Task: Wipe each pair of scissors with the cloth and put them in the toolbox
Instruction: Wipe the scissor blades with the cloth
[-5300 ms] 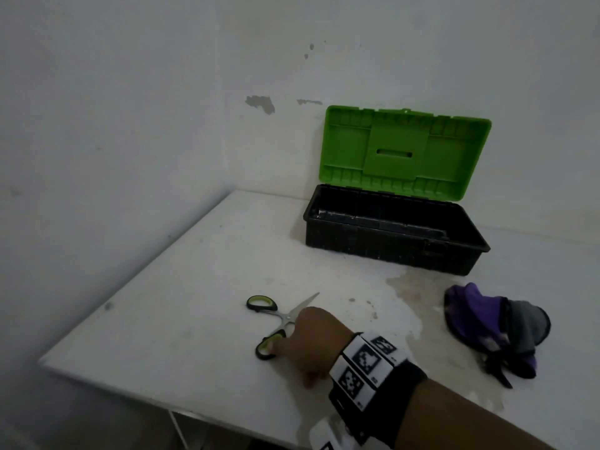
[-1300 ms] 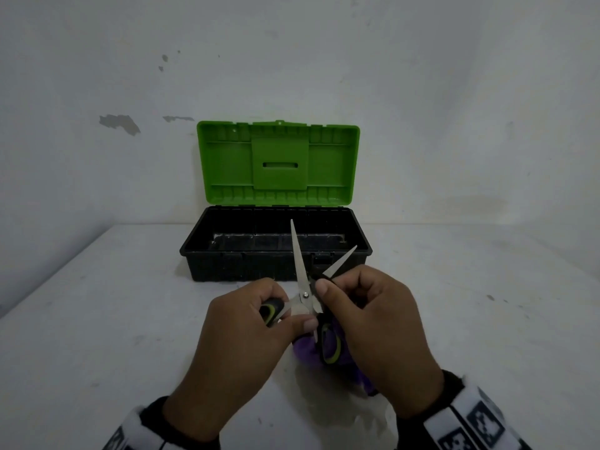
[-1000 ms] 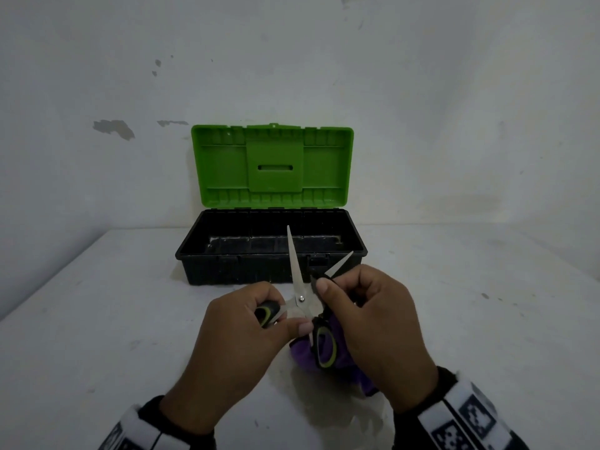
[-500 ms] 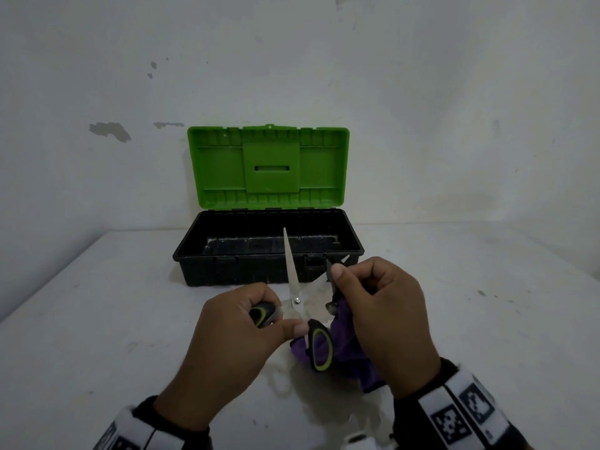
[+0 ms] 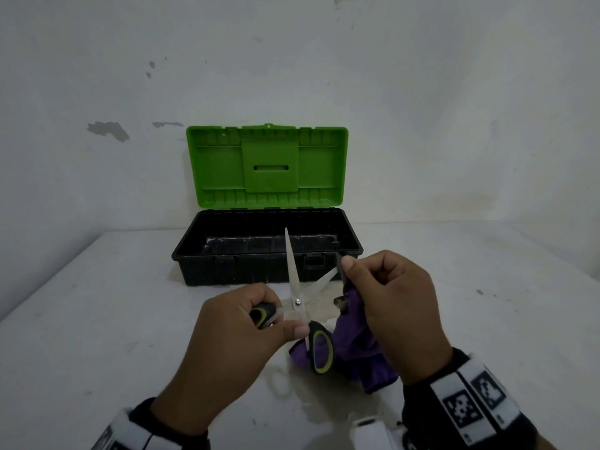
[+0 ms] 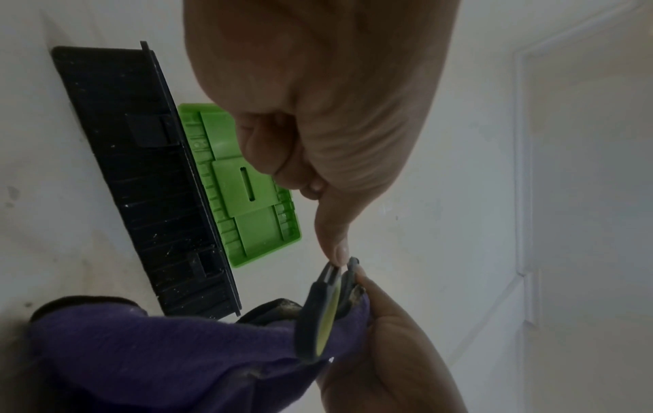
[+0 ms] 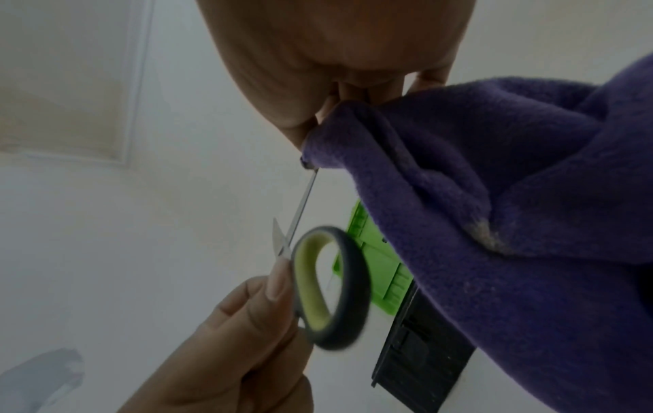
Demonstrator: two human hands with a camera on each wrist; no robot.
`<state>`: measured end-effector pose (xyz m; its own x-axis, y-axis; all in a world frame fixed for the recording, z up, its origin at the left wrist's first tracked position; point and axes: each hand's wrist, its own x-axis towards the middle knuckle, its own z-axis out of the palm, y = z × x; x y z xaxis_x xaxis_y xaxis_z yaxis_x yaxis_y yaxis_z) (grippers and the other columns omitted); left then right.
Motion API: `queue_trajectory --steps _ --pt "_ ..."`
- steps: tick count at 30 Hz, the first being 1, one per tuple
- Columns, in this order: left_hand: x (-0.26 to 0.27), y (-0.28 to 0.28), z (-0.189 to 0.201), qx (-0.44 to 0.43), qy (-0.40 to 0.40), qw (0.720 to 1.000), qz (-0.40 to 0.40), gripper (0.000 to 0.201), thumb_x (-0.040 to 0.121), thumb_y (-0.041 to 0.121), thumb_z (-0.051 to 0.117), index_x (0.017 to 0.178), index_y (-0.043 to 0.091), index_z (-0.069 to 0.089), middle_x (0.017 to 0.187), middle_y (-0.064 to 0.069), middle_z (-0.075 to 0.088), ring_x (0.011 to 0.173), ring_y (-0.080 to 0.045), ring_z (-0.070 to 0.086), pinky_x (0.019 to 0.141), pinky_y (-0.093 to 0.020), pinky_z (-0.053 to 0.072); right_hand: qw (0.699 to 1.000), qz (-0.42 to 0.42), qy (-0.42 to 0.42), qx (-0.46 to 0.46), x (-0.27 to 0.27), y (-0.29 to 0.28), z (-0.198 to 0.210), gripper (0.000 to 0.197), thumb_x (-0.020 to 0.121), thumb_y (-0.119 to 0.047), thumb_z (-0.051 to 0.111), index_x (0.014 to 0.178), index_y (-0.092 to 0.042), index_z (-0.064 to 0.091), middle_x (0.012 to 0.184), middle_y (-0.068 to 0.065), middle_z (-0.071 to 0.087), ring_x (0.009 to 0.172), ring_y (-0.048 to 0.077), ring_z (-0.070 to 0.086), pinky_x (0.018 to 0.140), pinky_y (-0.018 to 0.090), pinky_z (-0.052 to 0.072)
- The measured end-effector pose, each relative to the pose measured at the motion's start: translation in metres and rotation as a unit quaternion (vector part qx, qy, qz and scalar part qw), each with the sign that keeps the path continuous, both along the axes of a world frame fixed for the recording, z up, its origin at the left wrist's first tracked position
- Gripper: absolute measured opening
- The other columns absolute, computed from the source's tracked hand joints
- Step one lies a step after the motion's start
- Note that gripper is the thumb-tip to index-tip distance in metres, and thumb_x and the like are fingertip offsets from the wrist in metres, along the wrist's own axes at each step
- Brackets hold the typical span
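A pair of scissors [image 5: 297,303] with black and lime handles is held up above the table, blades spread apart. My left hand [image 5: 240,339] grips one handle, thumb near the pivot. My right hand [image 5: 393,306] pinches a purple cloth [image 5: 354,339] round the tip of the right-hand blade. In the right wrist view the cloth [image 7: 494,223] hangs from the fingers and the free handle loop [image 7: 328,287] shows. Seen from the left wrist, that handle [image 6: 325,315] lies against the cloth [image 6: 159,363]. The toolbox [image 5: 266,251], black with a green lid, stands open behind the hands.
The white table [image 5: 97,319] meets a white wall behind the toolbox, with its left edge close to a side wall. A stained, damp-looking patch [image 5: 321,297] lies under the hands. Bare tabletop stretches to the left and right of the toolbox.
My right hand slid the cloth outward along the right-hand blade, from near the pivot to the tip. The left hand kept its hold on the handle. Five seconds ago the scissors lay on the table.
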<state>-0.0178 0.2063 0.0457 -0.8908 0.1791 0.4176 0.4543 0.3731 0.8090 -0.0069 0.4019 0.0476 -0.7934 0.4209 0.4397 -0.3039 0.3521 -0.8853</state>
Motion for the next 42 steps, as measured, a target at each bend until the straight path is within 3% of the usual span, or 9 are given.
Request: queue_trajectory --steps 8,15,19,22,26,29,37,39,42 --pt "0.000 0.001 0.002 -0.003 -0.004 1.000 0.003 0.033 0.053 0.041 0.086 0.060 0.022 0.059 0.053 0.011 0.054 0.048 -0.002 0.046 0.048 -0.013 0.042 1.000 0.011 -0.004 0.003 -0.001 0.001 0.001 0.025 0.087 -0.031 0.074 0.067 -0.019 0.068 0.059 0.005 0.069 0.060 0.028 0.072 0.061 0.051 0.059" --pt "-0.002 0.003 -0.001 -0.002 -0.016 1.000 0.013 0.033 0.059 0.035 0.088 0.060 0.021 0.058 0.051 0.012 0.052 0.049 -0.001 0.045 0.049 -0.012 0.041 0.994 0.018 -0.018 -0.110 0.000 0.021 0.019 0.027 0.089 -0.024 0.073 0.071 -0.006 0.066 0.062 0.027 0.067 0.056 0.044 0.069 0.056 0.066 0.056" --pt "-0.004 0.005 0.000 -0.037 0.031 0.997 0.056 0.035 0.062 0.037 0.087 0.060 0.024 0.054 0.053 0.009 0.053 0.055 0.001 0.048 0.053 -0.012 0.043 1.000 0.003 -0.011 -0.021 0.007 0.021 0.023 0.024 0.088 -0.029 0.073 0.071 -0.013 0.069 0.061 0.012 0.071 0.058 0.037 0.070 0.059 0.056 0.059" --pt "-0.002 0.010 0.001 -0.086 0.071 0.991 0.077 0.037 0.066 0.039 0.085 0.061 0.029 0.049 0.052 0.011 0.048 0.054 0.000 0.050 0.050 -0.012 0.042 0.999 0.016 -0.016 0.048 0.012 0.005 0.018 0.021 0.086 -0.029 0.074 0.069 -0.018 0.069 0.060 0.001 0.071 0.057 0.020 0.070 0.057 0.035 0.059" --pt "0.001 0.017 -0.001 -0.132 0.100 0.982 0.088 0.038 0.068 0.041 0.083 0.063 0.032 0.047 0.056 0.013 0.049 0.052 -0.001 0.047 0.047 -0.011 0.035 0.997 0.029 -0.031 0.066 0.010 -0.012 0.007 0.021 0.087 -0.033 0.073 0.071 -0.020 0.069 0.063 -0.001 0.070 0.059 0.015 0.069 0.059 0.032 0.058" --pt "0.001 0.017 -0.003 -0.147 0.128 0.977 0.090 0.039 0.066 0.037 0.085 0.065 0.030 0.048 0.054 0.016 0.044 0.048 0.000 0.044 0.045 -0.009 0.031 0.996 0.022 -0.033 0.078 0.009 -0.021 0.002 0.020 0.087 -0.033 0.072 0.071 -0.022 0.069 0.065 -0.004 0.069 0.059 0.009 0.065 0.056 0.017 0.052" --pt "0.000 0.012 -0.004 -0.149 0.174 0.971 0.074 0.044 0.059 0.033 0.089 0.065 0.029 0.046 0.051 0.019 0.037 0.042 0.002 0.035 0.036 -0.009 0.030 0.996 0.018 -0.032 0.076 0.009 -0.025 0.005 0.021 0.088 -0.032 0.072 0.071 -0.021 0.068 0.064 -0.003 0.068 0.060 0.008 0.064 0.057 0.016 0.051" --pt "-0.001 0.010 -0.007 -0.139 0.189 0.969 0.075 0.041 0.059 0.033 0.089 0.063 0.027 0.049 0.050 0.014 0.044 0.042 0.002 0.036 0.049 -0.009 0.044 0.997 -0.016 -0.013 0.074 0.004 -0.016 0.007 0.023 0.087 -0.033 0.073 0.068 -0.021 0.067 0.063 -0.003 0.069 0.059 0.009 0.065 0.058 0.026 0.055" --pt "-0.004 0.009 -0.012 -0.125 0.192 0.970 0.076 0.039 0.060 0.032 0.089 0.063 0.025 0.051 0.051 0.011 0.048 0.043 -0.001 0.040 0.066 -0.006 0.045 0.997 -0.033 -0.012 0.074 0.002 -0.010 0.007 0.023 0.087 -0.033 0.073 0.068 -0.022 0.067 0.062 -0.003 0.069 0.059 0.010 0.066 0.060 0.031 0.056"
